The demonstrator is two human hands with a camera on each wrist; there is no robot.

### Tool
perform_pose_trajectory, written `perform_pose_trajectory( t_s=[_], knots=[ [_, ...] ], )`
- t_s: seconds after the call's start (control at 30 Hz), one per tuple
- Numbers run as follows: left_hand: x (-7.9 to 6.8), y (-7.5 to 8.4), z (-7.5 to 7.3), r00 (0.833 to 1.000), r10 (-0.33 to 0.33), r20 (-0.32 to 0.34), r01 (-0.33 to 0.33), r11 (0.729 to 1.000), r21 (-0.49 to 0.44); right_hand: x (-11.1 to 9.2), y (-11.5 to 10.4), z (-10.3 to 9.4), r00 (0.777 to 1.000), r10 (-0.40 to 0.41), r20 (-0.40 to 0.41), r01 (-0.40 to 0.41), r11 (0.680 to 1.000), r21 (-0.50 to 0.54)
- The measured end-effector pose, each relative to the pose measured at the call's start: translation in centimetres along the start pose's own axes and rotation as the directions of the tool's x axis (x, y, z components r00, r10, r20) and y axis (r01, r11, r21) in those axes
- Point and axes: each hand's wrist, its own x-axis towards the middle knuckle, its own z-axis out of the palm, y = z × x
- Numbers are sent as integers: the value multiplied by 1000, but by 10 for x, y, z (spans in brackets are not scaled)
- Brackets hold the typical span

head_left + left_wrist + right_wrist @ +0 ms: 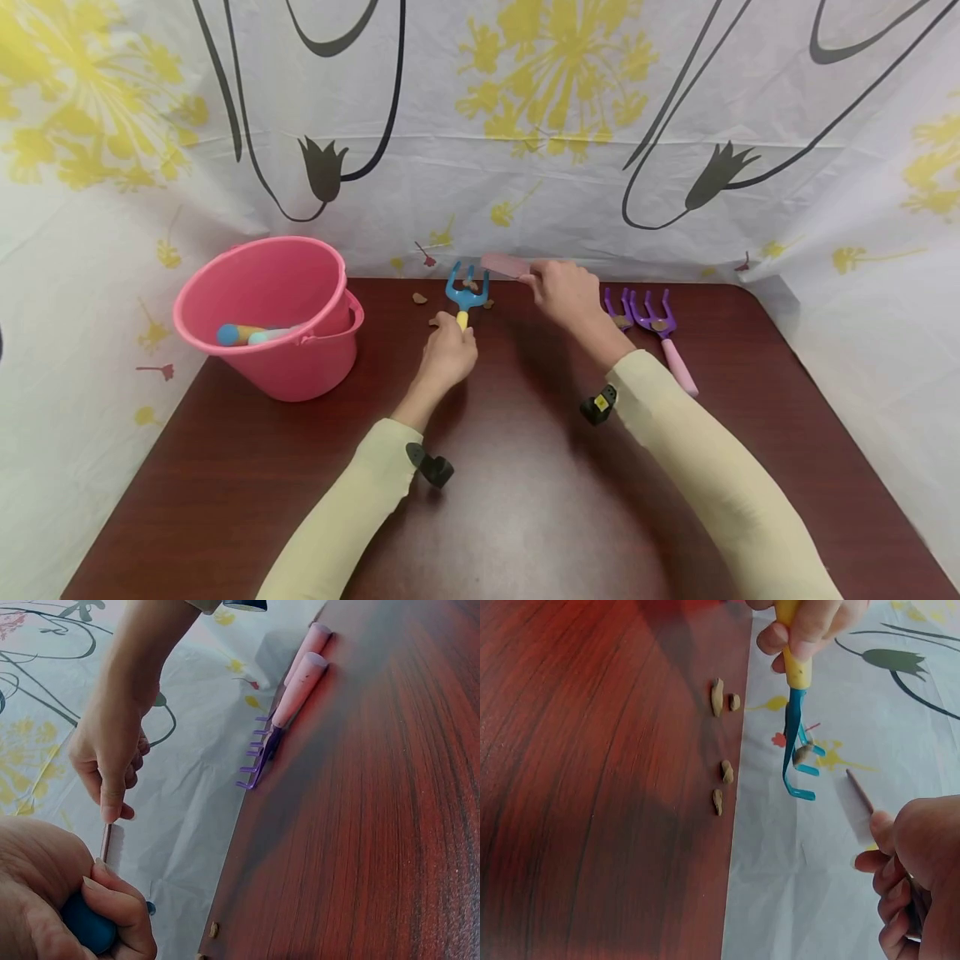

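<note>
My left hand [447, 354] grips the yellow handle of a toy garden fork [467, 297] with blue tines, held over the table's far edge. A small brown lump [802, 754] rests on its tines. To the right, my right hand [564, 292] holds a flat pink comb-like tool [504, 265] by its handle, its free end near the fork's tines. In the right wrist view this tool [860, 791] shows a thin brown edge and a pale blurred side; its exact kind is unclear. Several brown lumps [727, 772] lie on the table below the fork.
A pink bucket [330, 367] stands at the left, with a blue-and-yellow handle [236, 334] and a mint handle inside. Two purple-tined toy forks [678, 367] with pink handles lie at the right, with brown lumps on their tines. A patterned white sheet [480, 192] hangs behind the table.
</note>
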Motion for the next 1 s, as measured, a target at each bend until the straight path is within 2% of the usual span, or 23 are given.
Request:
perform_pose_trajectory(
  t_s=[0.1, 0.23, 0.37, 0.6, 0.83, 1.0],
  knots=[
    [-1, 1, -1, 1000, 0, -4, 0, 1000, -4, -1, 0, 0, 1000, -15, 19, 15, 1000, 16],
    [-2, 2, -1, 1000, 9, -11, -9, 1000, -6, -2, -1, 3, 994, -80, 75, 78, 996, 37],
    [-2, 3, -2, 1000, 15, -8, -15, 1000, -11, -5, -2, 6, 989, -94, 115, 91, 995, 32],
    [0, 1, -1, 1000, 21, -15, -21, 1000, -11, -8, 8, 1, 993, -81, 82, 77, 995, 58],
    [-1, -3, -1, 999, 9, 32, -4, 987, -160, -13, 18, 0, 995, -53, 79, 46, 996, 80],
    [1, -3, -1, 999, 27, 20, -24, 991, -131, -15, 21, -1, 996, -46, 74, 40, 995, 88]
  ],
)
